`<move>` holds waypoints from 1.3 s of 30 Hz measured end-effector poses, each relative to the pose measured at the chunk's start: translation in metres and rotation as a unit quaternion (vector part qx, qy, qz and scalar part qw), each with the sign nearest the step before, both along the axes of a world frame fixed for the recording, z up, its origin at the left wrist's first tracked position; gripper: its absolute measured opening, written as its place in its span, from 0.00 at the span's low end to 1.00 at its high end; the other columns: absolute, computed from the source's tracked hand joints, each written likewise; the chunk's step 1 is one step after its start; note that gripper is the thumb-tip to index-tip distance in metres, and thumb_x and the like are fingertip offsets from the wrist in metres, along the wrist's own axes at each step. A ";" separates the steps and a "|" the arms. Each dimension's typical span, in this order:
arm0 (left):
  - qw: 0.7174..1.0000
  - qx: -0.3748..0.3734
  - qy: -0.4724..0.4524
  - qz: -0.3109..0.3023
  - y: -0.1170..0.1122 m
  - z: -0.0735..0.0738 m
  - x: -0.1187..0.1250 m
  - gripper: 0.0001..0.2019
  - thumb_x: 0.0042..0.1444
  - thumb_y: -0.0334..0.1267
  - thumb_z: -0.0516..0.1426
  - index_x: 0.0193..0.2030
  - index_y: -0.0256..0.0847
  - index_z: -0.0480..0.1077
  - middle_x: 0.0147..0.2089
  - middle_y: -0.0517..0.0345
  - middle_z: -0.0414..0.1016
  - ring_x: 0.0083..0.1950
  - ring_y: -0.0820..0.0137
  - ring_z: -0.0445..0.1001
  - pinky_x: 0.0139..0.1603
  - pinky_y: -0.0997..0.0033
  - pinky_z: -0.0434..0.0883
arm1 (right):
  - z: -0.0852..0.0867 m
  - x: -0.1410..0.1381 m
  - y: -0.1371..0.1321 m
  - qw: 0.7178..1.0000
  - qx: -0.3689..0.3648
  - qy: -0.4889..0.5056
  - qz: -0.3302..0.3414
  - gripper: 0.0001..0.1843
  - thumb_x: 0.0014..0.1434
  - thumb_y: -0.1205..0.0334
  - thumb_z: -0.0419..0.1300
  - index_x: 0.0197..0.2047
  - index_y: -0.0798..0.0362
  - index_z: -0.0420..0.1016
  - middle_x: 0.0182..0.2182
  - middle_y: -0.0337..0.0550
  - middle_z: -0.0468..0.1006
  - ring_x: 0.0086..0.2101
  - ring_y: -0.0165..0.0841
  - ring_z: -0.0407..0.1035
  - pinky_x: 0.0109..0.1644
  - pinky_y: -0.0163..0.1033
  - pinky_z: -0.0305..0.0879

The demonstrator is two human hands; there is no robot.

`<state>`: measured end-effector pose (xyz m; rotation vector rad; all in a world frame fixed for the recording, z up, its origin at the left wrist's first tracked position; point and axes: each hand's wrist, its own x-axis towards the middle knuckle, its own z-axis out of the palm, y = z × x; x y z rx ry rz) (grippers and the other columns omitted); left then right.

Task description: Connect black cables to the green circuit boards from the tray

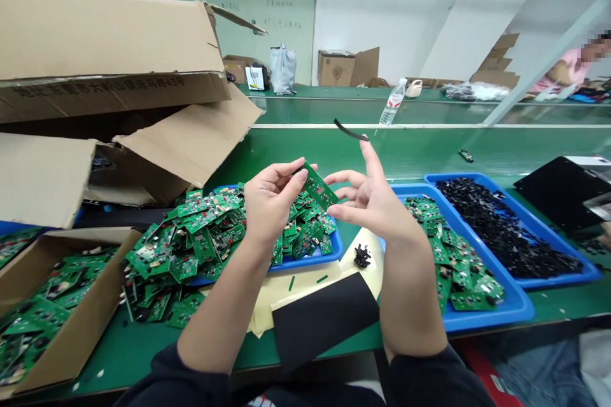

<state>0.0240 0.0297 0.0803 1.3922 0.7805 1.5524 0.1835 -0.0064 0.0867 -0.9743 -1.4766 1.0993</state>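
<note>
The left hand [272,203] pinches one green circuit board [319,187] above the tabletop [477,146], fingers closed on its edge. The right hand [370,203] is spread open, with one black strip [350,132] clinging to its index fingertip. Three blue trays [506,315] and two cardboard boxes [109,32] lie around them. The box print is too blurred to read.

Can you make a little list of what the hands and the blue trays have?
Left hand: pinches a green circuit board
Right hand: open, black strip at its forefinger tip
Left blue tray: heaped green boards
Middle blue tray: more boards
Right blue tray: small black parts
Cardboard box: green boards too
</note>
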 end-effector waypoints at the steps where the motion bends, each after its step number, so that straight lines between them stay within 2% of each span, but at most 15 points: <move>1: 1.000 0.007 -0.006 0.003 0.000 -0.002 0.002 0.12 0.49 0.38 0.63 0.40 0.34 0.74 0.36 0.51 0.81 0.40 0.65 0.80 0.44 0.66 0.78 | -0.001 -0.001 0.000 1.000 -0.006 0.004 -0.009 0.61 0.47 0.55 0.67 0.67 0.40 0.22 0.41 0.43 0.72 0.32 0.33 0.70 0.33 0.40 0.72; 4: 0.999 0.038 0.005 0.009 -0.001 -0.007 0.007 0.10 0.51 0.37 0.61 0.38 0.34 0.73 0.35 0.52 0.80 0.39 0.67 0.80 0.42 0.69 0.77 | -0.004 -0.004 -0.001 0.999 -0.016 0.032 -0.035 0.58 0.49 0.62 0.65 0.68 0.42 0.23 0.35 0.39 0.72 0.30 0.31 0.70 0.34 0.39 0.73; 7: 0.996 0.058 0.067 0.002 0.001 -0.012 0.009 0.09 0.54 0.37 0.58 0.39 0.35 0.73 0.35 0.52 0.80 0.36 0.70 0.79 0.38 0.73 0.76 | -0.010 -0.003 -0.004 0.996 -0.050 0.062 -0.042 0.58 0.48 0.65 0.65 0.68 0.44 0.25 0.32 0.36 0.71 0.29 0.30 0.69 0.31 0.37 0.73; 12: 0.976 0.058 0.208 -0.036 0.007 -0.018 0.009 0.09 0.52 0.38 0.60 0.38 0.36 0.73 0.35 0.53 0.79 0.35 0.69 0.78 0.37 0.72 0.74 | -0.022 0.004 -0.020 0.987 -0.085 0.082 -0.113 0.57 0.48 0.62 0.65 0.68 0.47 0.27 0.30 0.37 0.71 0.29 0.30 0.68 0.30 0.36 0.73; 18: 0.935 0.165 0.313 0.007 0.000 -0.026 0.020 0.07 0.56 0.38 0.57 0.34 0.39 0.74 0.35 0.53 0.79 0.38 0.67 0.77 0.41 0.68 0.72 | -0.039 0.007 -0.040 0.979 -0.067 0.074 -0.176 0.55 0.49 0.60 0.64 0.68 0.44 0.30 0.31 0.37 0.69 0.28 0.30 0.67 0.29 0.37 0.74; 22: 0.912 0.138 0.381 -0.055 -0.002 -0.037 0.027 0.05 0.58 0.36 0.56 0.37 0.39 0.72 0.36 0.54 0.79 0.38 0.67 0.77 0.42 0.68 0.72 | -0.057 0.019 -0.045 0.976 -0.088 0.051 -0.195 0.53 0.50 0.58 0.63 0.68 0.46 0.30 0.31 0.39 0.69 0.29 0.32 0.68 0.30 0.38 0.74; 23: 0.901 0.121 0.410 -0.067 -0.002 -0.041 0.027 0.06 0.57 0.36 0.56 0.39 0.38 0.72 0.38 0.53 0.78 0.40 0.67 0.77 0.42 0.68 0.71 | -0.062 0.025 -0.045 0.974 -0.095 0.036 -0.204 0.53 0.50 0.57 0.63 0.68 0.47 0.30 0.31 0.39 0.69 0.29 0.32 0.68 0.30 0.39 0.74; 25: 0.859 0.094 0.500 -0.062 -0.003 -0.050 0.024 0.10 0.54 0.38 0.59 0.42 0.37 0.70 0.42 0.50 0.77 0.43 0.64 0.76 0.43 0.66 0.71 | -0.075 0.041 -0.045 0.963 -0.108 -0.006 -0.245 0.54 0.50 0.56 0.63 0.68 0.51 0.30 0.31 0.39 0.68 0.29 0.33 0.68 0.31 0.40 0.74; 27: 0.802 0.080 0.591 -0.027 -0.005 -0.060 0.018 0.10 0.51 0.37 0.62 0.40 0.36 0.70 0.41 0.47 0.75 0.45 0.59 0.74 0.42 0.64 0.71 | -0.087 0.060 -0.047 0.940 -0.115 -0.060 -0.314 0.55 0.50 0.55 0.62 0.69 0.55 0.28 0.31 0.40 0.68 0.29 0.34 0.68 0.33 0.42 0.73; 29: 0.772 0.069 0.632 0.004 -0.011 -0.068 0.013 0.07 0.50 0.34 0.62 0.34 0.36 0.69 0.37 0.47 0.74 0.42 0.57 0.74 0.40 0.63 0.70 | -0.099 0.081 -0.049 0.910 -0.120 -0.115 -0.379 0.54 0.50 0.55 0.60 0.68 0.57 0.28 0.32 0.42 0.71 0.28 0.36 0.70 0.33 0.43 0.71; 33: 0.764 0.071 0.640 0.038 -0.027 -0.072 0.008 0.05 0.55 0.29 0.55 0.29 0.39 0.67 0.33 0.50 0.72 0.39 0.60 0.74 0.37 0.66 0.68 | -0.115 0.109 -0.052 0.855 -0.142 -0.267 -0.420 0.52 0.50 0.57 0.59 0.68 0.61 0.30 0.35 0.50 0.76 0.29 0.42 0.72 0.36 0.47 0.68; 36: 0.772 0.082 0.630 0.037 -0.032 -0.070 0.008 0.09 0.57 0.27 0.50 0.30 0.40 0.68 0.34 0.52 0.72 0.39 0.63 0.74 0.37 0.67 0.67 | -0.116 0.106 -0.053 0.810 -0.124 -0.344 -0.458 0.49 0.51 0.56 0.57 0.68 0.65 0.34 0.41 0.59 0.75 0.38 0.50 0.72 0.41 0.51 0.66; 37: 0.777 0.083 0.623 0.028 -0.032 -0.070 0.008 0.08 0.57 0.26 0.50 0.30 0.40 0.68 0.34 0.52 0.72 0.38 0.63 0.74 0.36 0.67 0.67 | -0.115 0.099 -0.052 0.805 -0.104 -0.350 -0.468 0.48 0.52 0.55 0.56 0.68 0.64 0.36 0.42 0.60 0.75 0.40 0.51 0.71 0.42 0.51 0.66; 38: 0.783 0.083 0.616 0.016 -0.030 -0.070 0.007 0.07 0.56 0.27 0.52 0.31 0.39 0.69 0.34 0.53 0.72 0.37 0.64 0.75 0.36 0.67 0.67 | -0.113 0.090 -0.052 0.812 -0.078 -0.343 -0.466 0.46 0.54 0.55 0.55 0.68 0.64 0.36 0.42 0.60 0.75 0.41 0.51 0.70 0.43 0.51 0.66; 39: 0.790 0.083 0.607 0.001 -0.028 -0.070 0.007 0.04 0.55 0.28 0.54 0.33 0.39 0.69 0.34 0.53 0.73 0.36 0.64 0.75 0.36 0.68 0.67 | -0.111 0.079 -0.051 0.831 -0.049 -0.326 -0.448 0.44 0.55 0.54 0.54 0.68 0.62 0.37 0.41 0.57 0.76 0.41 0.49 0.71 0.42 0.50 0.66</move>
